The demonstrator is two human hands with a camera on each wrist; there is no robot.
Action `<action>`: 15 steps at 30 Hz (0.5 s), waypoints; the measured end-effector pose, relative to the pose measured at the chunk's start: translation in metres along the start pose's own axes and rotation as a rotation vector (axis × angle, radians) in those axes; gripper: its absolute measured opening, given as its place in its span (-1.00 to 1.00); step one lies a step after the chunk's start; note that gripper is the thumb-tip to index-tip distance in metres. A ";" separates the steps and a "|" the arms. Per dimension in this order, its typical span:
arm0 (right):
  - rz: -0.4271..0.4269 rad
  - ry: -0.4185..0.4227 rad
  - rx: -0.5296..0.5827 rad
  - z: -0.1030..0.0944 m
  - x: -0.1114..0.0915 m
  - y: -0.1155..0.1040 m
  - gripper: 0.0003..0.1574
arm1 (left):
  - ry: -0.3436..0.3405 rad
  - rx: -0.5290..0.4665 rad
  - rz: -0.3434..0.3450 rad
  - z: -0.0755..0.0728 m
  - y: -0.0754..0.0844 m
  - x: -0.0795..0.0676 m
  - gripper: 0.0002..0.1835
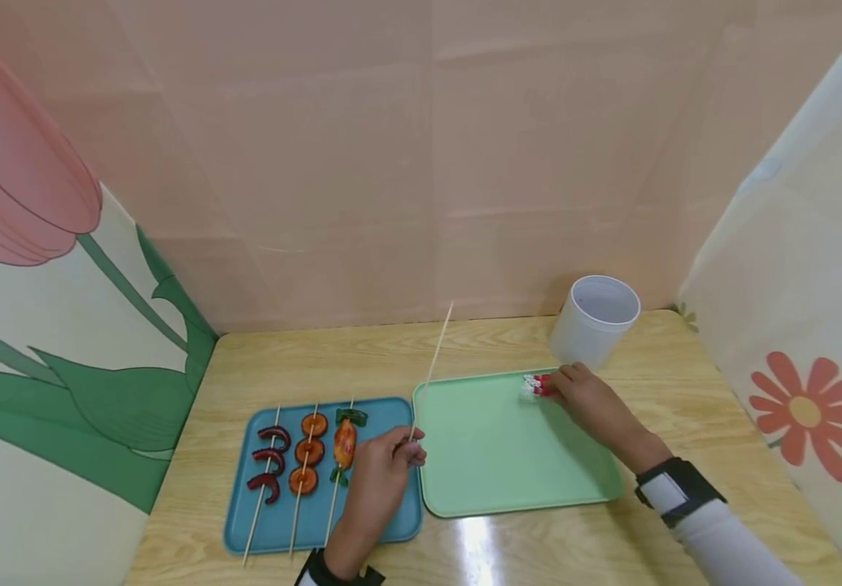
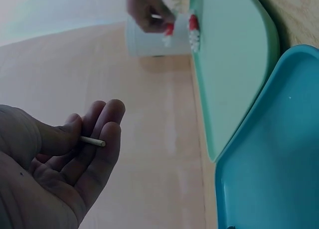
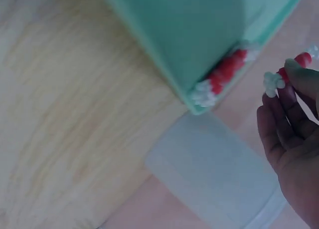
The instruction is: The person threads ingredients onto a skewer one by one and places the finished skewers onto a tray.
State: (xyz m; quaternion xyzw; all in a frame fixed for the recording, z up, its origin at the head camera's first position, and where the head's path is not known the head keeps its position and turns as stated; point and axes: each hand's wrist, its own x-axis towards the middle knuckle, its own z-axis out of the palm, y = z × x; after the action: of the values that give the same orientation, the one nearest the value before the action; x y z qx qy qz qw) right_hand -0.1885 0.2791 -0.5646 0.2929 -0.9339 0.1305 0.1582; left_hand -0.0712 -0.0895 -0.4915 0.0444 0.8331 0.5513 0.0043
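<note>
My left hand (image 1: 384, 468) pinches a thin wooden skewer (image 1: 436, 354) near its lower end, between thumb and fingers. Bare along its visible length, the skewer points up and away over the edge of the green tray (image 1: 501, 464). Above that tray's far right part, my right hand (image 1: 592, 403) pinches a red piece with white, frilly ends (image 3: 303, 58) between thumb and fingertips. A similar red-and-white piece (image 3: 227, 72) lies in the tray's corner, seen in the right wrist view. The fingers cover part of the held piece.
Left of the green tray, a blue tray (image 1: 237, 521) bears three loaded skewers: dark red curled pieces (image 1: 269, 460), round orange-brown slices (image 1: 307, 450), and an orange piece (image 1: 344, 443) between green ones. A whitish cylindrical container (image 1: 587, 334) stands behind the green tray's far right corner.
</note>
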 end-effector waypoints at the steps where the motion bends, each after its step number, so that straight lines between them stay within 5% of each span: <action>1: 0.018 -0.005 0.036 -0.004 0.003 -0.004 -0.72 | -0.003 0.001 0.003 0.000 0.000 0.000 -0.84; 8: 0.217 -0.009 0.352 -0.045 0.032 -0.041 -0.77 | -0.059 0.050 0.049 0.002 -0.005 -0.001 -0.84; 15: 0.335 0.067 0.519 -0.082 0.054 -0.073 -0.68 | -0.153 0.136 0.082 0.005 -0.010 -0.001 -0.83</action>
State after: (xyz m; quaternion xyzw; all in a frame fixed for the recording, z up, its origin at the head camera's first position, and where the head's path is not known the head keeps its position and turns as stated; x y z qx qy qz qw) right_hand -0.1701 0.2211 -0.4585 0.1609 -0.8991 0.3982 0.0850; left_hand -0.0702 -0.0892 -0.5022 0.1203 0.8632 0.4884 0.0423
